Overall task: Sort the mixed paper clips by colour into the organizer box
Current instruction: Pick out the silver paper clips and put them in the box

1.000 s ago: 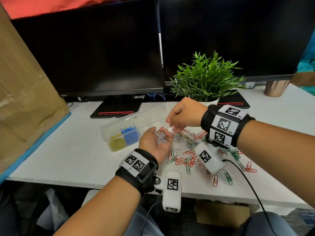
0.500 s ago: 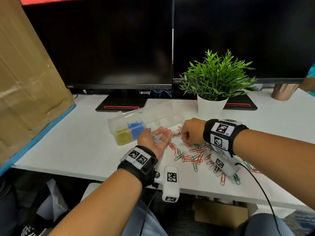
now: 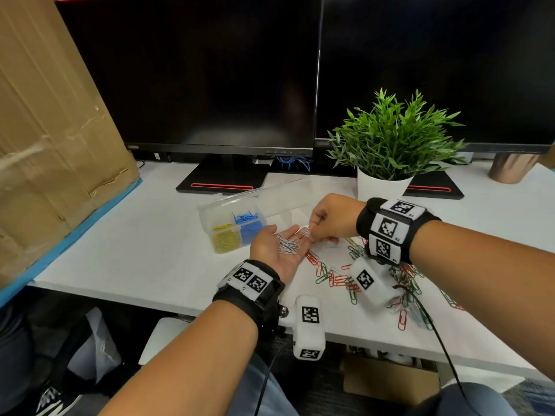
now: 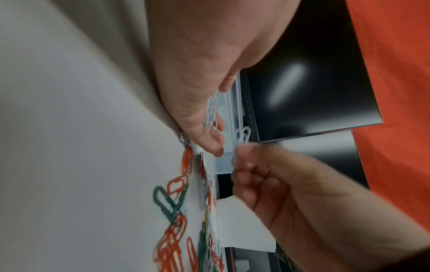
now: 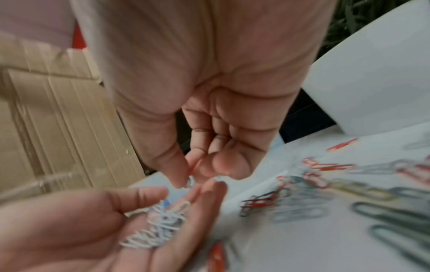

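My left hand [image 3: 270, 250] lies palm up above the desk, fingers relaxed, with a small heap of white paper clips [image 3: 288, 244] in the palm; the same clips [image 5: 158, 226] show in the right wrist view. My right hand [image 3: 329, 219] hovers just over the left fingertips and pinches one white paper clip [image 4: 243, 136] between thumb and forefinger. The clear organizer box [image 3: 207, 213] stands open to the left, with yellow clips [image 3: 225, 240] and blue clips [image 3: 249, 228] in two end compartments. Loose red and green clips [image 3: 336, 277] lie on the desk under my right wrist.
A potted plant [image 3: 390, 139] in a white pot stands just behind my right hand. Two dark monitors [image 3: 210, 85] fill the back of the desk. A cardboard sheet [image 3: 45, 145] leans at the left. A copper cup [image 3: 510, 168] sits far right.
My right hand dipped to the loose pile on the desk, then came back over the left fingertips pinching a white clip. The left hand stayed palm up with its clips.
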